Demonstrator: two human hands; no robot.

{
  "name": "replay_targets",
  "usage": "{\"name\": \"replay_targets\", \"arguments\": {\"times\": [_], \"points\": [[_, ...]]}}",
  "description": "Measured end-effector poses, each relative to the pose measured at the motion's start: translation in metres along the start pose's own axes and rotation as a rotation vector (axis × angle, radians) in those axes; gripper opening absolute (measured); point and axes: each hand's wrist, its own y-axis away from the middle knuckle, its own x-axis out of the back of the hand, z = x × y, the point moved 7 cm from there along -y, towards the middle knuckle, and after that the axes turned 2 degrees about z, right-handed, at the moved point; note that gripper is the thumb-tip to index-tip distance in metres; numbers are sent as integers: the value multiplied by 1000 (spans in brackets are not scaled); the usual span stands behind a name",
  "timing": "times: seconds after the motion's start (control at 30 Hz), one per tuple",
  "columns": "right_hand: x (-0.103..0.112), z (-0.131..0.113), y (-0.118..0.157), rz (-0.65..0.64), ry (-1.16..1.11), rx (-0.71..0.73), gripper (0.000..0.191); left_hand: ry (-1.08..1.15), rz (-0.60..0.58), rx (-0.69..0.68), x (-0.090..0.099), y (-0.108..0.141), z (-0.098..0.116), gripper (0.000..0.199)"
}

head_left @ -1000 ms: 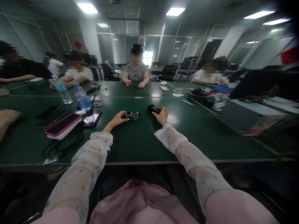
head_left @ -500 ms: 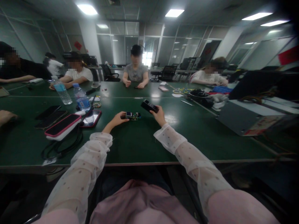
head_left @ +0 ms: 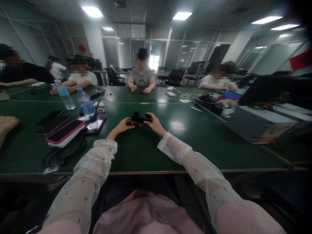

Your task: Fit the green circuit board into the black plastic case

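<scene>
Just above the green table, my left hand (head_left: 123, 125) grips the left end of a circuit board (head_left: 138, 124), of which only a thin lower strip shows. My right hand (head_left: 155, 124) holds a black plastic casing (head_left: 139, 117) by its right end. The casing lies over the board and hides its small screen and most of its parts. Whether the two are pressed together or only touching, I cannot tell.
Left on the green table (head_left: 136, 152) are a pink-rimmed phone (head_left: 65, 132), dark phones (head_left: 52, 124), coiled black cable (head_left: 70, 152) and water bottles (head_left: 85, 103). To the right stand a grey metal box (head_left: 258, 125) and a pen (head_left: 195, 109). Several people sit around; one hand (head_left: 8, 125) rests far left.
My right hand has brought the black casing leftward and down, over the circuit board. The board's screen was visible before and is covered now. My left hand has stayed nearly still.
</scene>
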Motion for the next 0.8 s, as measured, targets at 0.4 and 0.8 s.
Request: {"name": "replay_targets", "arguments": {"times": [0.4,0.8], "points": [[-11,4,6,-86,16,9,51,-64,-4,-39,1,1,4,77],[-17,18,8,-180,48,-14,56,-112,35,-50,2,3,12,68]]}}
